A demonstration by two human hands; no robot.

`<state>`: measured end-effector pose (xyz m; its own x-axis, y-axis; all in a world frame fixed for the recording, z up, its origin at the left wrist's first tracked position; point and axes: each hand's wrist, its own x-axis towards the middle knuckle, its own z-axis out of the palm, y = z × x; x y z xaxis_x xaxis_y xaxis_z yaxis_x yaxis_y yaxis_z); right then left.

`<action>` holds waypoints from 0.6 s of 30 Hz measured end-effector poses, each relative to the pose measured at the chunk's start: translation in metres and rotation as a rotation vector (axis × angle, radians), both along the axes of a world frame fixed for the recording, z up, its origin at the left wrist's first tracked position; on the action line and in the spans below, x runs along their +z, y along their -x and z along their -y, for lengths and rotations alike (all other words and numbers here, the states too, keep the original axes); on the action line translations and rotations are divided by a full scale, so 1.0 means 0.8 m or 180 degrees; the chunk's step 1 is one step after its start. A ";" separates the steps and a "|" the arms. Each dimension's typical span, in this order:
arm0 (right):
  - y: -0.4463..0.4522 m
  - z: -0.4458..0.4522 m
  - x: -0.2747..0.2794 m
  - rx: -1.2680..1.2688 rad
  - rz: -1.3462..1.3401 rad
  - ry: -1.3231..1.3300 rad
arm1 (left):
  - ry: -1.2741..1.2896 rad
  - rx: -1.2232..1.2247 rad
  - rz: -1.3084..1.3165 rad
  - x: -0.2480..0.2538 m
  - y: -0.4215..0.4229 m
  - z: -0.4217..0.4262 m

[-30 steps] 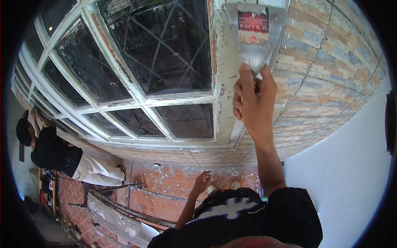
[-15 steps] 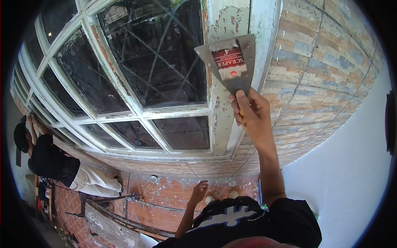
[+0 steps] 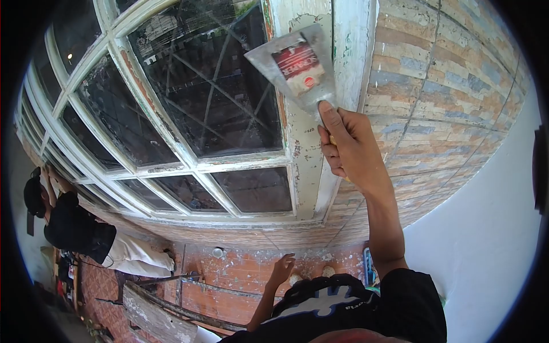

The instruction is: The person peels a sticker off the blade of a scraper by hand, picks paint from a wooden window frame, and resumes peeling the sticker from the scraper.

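Note:
My right hand (image 3: 351,143) grips the yellow handle of a wide metal scraper (image 3: 297,66) with a red and cream label. The blade tilts up to the left, over the peeling pale frame (image 3: 309,126) and the edge of a dark window pane (image 3: 211,80). Whether the blade touches the frame cannot be made out. Brown and reddish patches show where paint is chipped. My left hand (image 3: 282,268) hangs low by my body, fingers apart and holding nothing, above the tiled floor.
Stone-patterned wall tiles (image 3: 423,114) flank the window on the right, beside a white wall (image 3: 474,240). Paint flakes lie on the orange floor (image 3: 229,291). A weathered plank (image 3: 154,314) stands lower left. Another person (image 3: 80,228) works at the window's far left.
My right hand has lowered the scraper from the top of the frame and shifted it left, tilting the blade leftward. My left hand stays low.

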<state>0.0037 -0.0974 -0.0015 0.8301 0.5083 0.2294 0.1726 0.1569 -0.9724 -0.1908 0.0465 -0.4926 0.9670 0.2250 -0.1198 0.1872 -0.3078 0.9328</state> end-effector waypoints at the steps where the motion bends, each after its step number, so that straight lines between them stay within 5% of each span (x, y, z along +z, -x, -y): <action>1: 0.000 -0.002 -0.006 -0.0211 0.0133 0.0008 | 0.0000 -0.0033 -0.0037 0.000 0.000 0.001; 18: -0.006 0.008 0.019 -0.0066 0.0060 0.0145 | -0.0046 -0.0318 -0.0264 0.014 -0.029 -0.007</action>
